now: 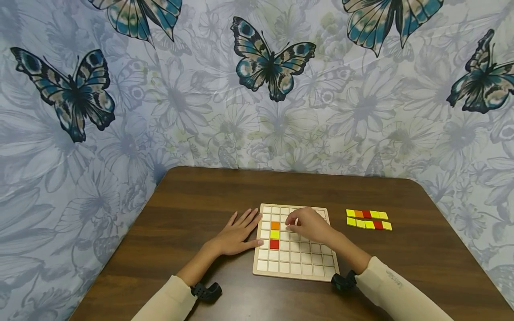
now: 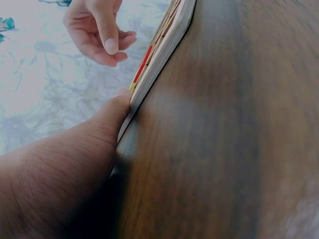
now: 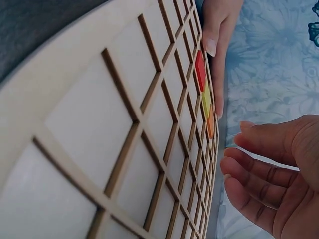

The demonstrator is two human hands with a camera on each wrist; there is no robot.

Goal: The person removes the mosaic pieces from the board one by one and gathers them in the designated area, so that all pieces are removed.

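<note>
A wooden grid board point(image 1: 295, 277) with pale square cells lies on the table. In one column near its left side, an orange tile point(image 1: 275, 225), a yellow tile point(image 1: 275, 234) and a red tile point(image 1: 274, 244) sit one below another. My left hand point(image 1: 234, 236) is spread flat at the board's left edge, its thumb touching the rim. Over the board, just right of the orange tile, hovers my right hand point(image 1: 311, 225) with loosely bent fingers. In the right wrist view, its thumb and fingertips point(image 3: 246, 127) are apart and nothing shows between them.
Two rows of tiles lie right of the board: an upper row point(image 1: 366, 214) of yellow, orange and red, and a lower row point(image 1: 369, 224) of yellow and red. The brown wooden table point(image 1: 225, 187) meets a butterfly-patterned backdrop point(image 1: 281, 133) behind.
</note>
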